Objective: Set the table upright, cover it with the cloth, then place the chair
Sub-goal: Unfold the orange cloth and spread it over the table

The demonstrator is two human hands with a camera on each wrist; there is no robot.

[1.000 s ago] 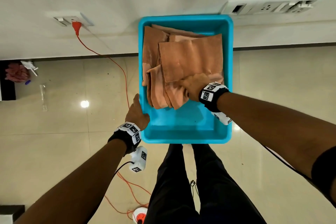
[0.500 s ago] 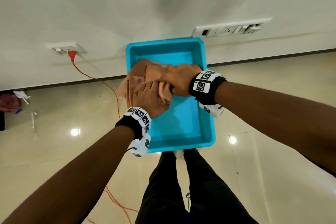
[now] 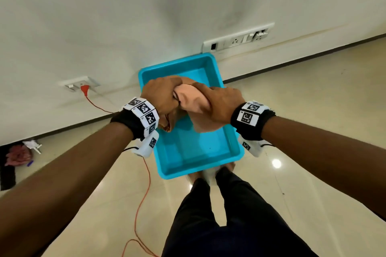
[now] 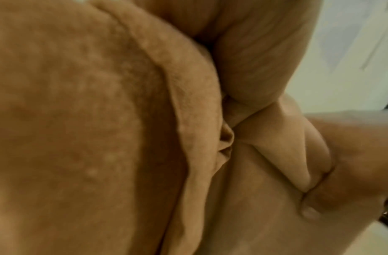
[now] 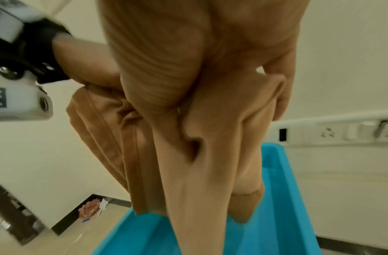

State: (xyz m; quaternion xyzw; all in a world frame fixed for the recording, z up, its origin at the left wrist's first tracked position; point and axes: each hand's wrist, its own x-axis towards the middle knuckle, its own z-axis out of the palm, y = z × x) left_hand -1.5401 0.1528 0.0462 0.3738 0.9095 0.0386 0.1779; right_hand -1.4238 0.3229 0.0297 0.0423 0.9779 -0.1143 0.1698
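Item: cloth (image 3: 193, 100), bunched, held above blue tub (image 3: 234, 148).
Left hand (image 3: 159, 94) at 9 o'clock, right hand (image 3: 221, 104) at 3, both clenched on it; trailing folds may snag the tub's rim.

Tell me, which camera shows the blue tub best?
The head view: the whole blue tub sits on the floor under the bunched orange cloth. The right wrist view shows only part of its rim and inside behind the hanging cloth. The left wrist view shows none of it.
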